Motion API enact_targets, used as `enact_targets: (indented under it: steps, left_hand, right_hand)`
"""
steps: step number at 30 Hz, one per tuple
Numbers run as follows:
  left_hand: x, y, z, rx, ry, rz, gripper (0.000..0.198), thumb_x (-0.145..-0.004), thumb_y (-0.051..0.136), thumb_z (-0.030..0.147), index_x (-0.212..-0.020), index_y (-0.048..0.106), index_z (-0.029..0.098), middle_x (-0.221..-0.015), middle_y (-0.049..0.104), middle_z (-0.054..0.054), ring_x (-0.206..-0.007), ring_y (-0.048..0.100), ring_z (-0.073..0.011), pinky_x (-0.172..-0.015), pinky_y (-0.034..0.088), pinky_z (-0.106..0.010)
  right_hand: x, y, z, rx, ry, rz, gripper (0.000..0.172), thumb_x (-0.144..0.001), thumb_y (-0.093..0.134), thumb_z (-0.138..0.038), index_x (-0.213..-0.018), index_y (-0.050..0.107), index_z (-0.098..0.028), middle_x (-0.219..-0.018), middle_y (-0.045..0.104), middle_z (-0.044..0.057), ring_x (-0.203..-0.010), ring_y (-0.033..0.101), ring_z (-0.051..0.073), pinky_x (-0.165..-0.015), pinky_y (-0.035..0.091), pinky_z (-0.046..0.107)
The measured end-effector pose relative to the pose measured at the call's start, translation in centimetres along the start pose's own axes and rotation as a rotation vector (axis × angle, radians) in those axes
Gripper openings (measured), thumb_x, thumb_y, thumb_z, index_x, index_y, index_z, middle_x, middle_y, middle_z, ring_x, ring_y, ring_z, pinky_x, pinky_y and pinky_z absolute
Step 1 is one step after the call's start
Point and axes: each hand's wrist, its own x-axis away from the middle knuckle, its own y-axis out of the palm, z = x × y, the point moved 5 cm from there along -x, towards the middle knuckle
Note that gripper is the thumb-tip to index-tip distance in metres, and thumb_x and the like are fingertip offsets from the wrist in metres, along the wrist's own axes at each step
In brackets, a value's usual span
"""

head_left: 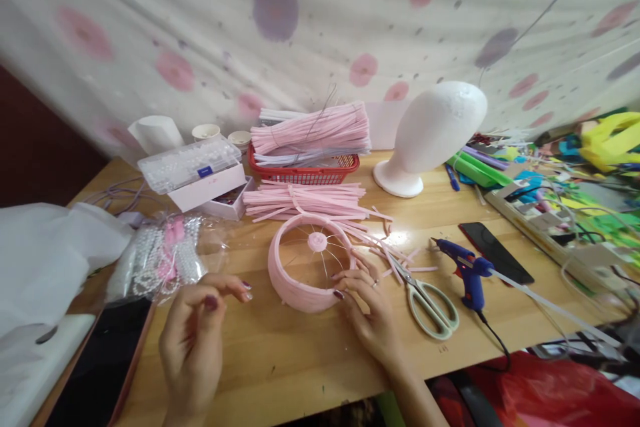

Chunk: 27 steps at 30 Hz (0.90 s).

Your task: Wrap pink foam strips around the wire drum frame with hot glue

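Note:
A pink-covered hoop frame (311, 299) rests on the wooden table, with thin wire spokes running to a round pink centre piece (317, 241). My right hand (369, 307) pinches the near right side of its rim between thumb and fingers. To the left of the hoop, my left hand (196, 337) is raised above the table, fingers partly bent and apart, with nothing visible in it. Behind the hoop lies a bundle of pink fuzzy stems (310, 200), and loose cut pieces trail off to its right. Scissors (433, 307) lie right of my right hand.
A blue glue gun (470, 270) with a corded handle and a dark phone (495, 253) lie at right. A white foam head (435, 130) stands behind. A red basket (305, 175) holds more stems. Bagged beads (185, 257) and another phone (103, 360) are at left.

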Motion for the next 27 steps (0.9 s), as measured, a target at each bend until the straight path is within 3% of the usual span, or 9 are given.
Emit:
enact_targets:
  steps: [3,6,12,14,18,21,24,25,27]
  left_hand:
    - [0.3,-0.7,-0.3,-0.087,0.0,-0.038,0.035,-0.101,0.056,0.037,-0.07,0.056,0.021,-0.076,0.067,0.002,-0.078,0.063,-0.0128,-0.08,0.052,-0.024]
    - [0.3,-0.9,0.1,-0.151,0.078,-0.115,0.04,-0.1,0.057,0.035,-0.062,0.055,0.021,-0.063,0.06,0.003,-0.066,0.06,-0.0117,-0.074,0.053,-0.023]
    - [-0.4,-0.4,1.8,-0.41,0.161,-0.111,0.013,-0.088,0.072,0.033,-0.079,0.079,0.026,-0.08,0.079,0.001,-0.072,0.073,-0.0143,-0.066,0.06,-0.02]
    - [-0.7,0.0,2.3,-0.426,0.148,-0.096,0.014,-0.085,0.074,0.037,-0.079,0.081,0.027,-0.078,0.08,0.0,-0.069,0.075,-0.0161,-0.064,0.062,-0.022]
    - [-0.4,0.6,2.4,-0.372,0.136,-0.183,0.016,-0.081,0.078,0.038,-0.068,0.08,0.028,-0.067,0.078,0.0,-0.056,0.073,-0.0165,-0.057,0.062,-0.023]
    - [0.7,0.2,1.4,-0.355,0.009,-0.203,0.013,-0.082,0.077,0.038,-0.083,0.082,0.026,-0.059,0.075,0.001,-0.051,0.071,-0.0158,-0.053,0.06,-0.021]
    - [1.8,-0.3,0.2,-0.352,-0.162,-0.198,0.023,-0.092,0.066,0.039,-0.104,0.078,0.023,-0.041,0.058,0.007,-0.032,0.054,-0.0109,-0.035,0.048,-0.017]
    - [2.0,-0.4,0.2,-0.373,-0.173,-0.185,0.025,-0.092,0.065,0.038,-0.11,0.077,0.023,-0.045,0.059,0.007,-0.032,0.053,-0.0101,-0.034,0.046,-0.017]
    - [1.8,-0.3,0.7,-0.458,-0.081,-0.17,0.033,-0.086,0.073,0.037,-0.118,0.074,0.027,-0.076,0.075,0.0,-0.055,0.069,-0.0143,-0.047,0.057,-0.021]
  right_hand:
    - [0.1,0.1,-0.1,-0.009,0.0,-0.003,0.021,-0.094,0.053,-0.007,-0.098,0.06,-0.027,-0.096,0.072,0.003,-0.096,0.068,0.021,-0.101,0.046,0.047]
    - [0.4,0.3,0.2,-0.009,0.031,-0.009,0.02,-0.094,0.054,-0.008,-0.098,0.06,-0.027,-0.098,0.072,0.003,-0.099,0.068,0.022,-0.104,0.044,0.048]
    - [0.4,0.3,0.4,-0.031,0.032,0.002,0.021,-0.094,0.055,-0.008,-0.098,0.061,-0.027,-0.099,0.071,0.003,-0.098,0.067,0.021,-0.103,0.045,0.046]
    - [0.3,0.2,0.2,-0.028,0.023,0.007,0.02,-0.094,0.054,-0.008,-0.097,0.061,-0.027,-0.099,0.071,0.003,-0.097,0.067,0.021,-0.101,0.046,0.044]
    - [0.2,0.2,0.0,-0.015,0.014,0.008,0.019,-0.095,0.054,-0.009,-0.096,0.06,-0.027,-0.097,0.071,0.003,-0.103,0.066,0.023,-0.104,0.044,0.047]
    - [0.4,0.2,0.1,-0.027,0.02,0.012,0.019,-0.095,0.054,-0.01,-0.097,0.061,-0.027,-0.097,0.071,0.004,-0.101,0.067,0.023,-0.103,0.046,0.048]
    - [0.5,0.3,0.3,-0.019,0.032,0.013,0.019,-0.095,0.054,-0.01,-0.097,0.062,-0.027,-0.098,0.072,0.004,-0.103,0.067,0.024,-0.107,0.043,0.051]
    - [0.5,0.3,0.2,-0.015,0.03,0.013,0.019,-0.095,0.054,-0.01,-0.097,0.062,-0.027,-0.098,0.072,0.004,-0.103,0.066,0.024,-0.107,0.043,0.051]
    - [0.5,0.3,0.2,-0.016,0.016,0.013,0.02,-0.094,0.054,-0.008,-0.097,0.061,-0.027,-0.099,0.072,0.004,-0.104,0.066,0.023,-0.108,0.043,0.05]
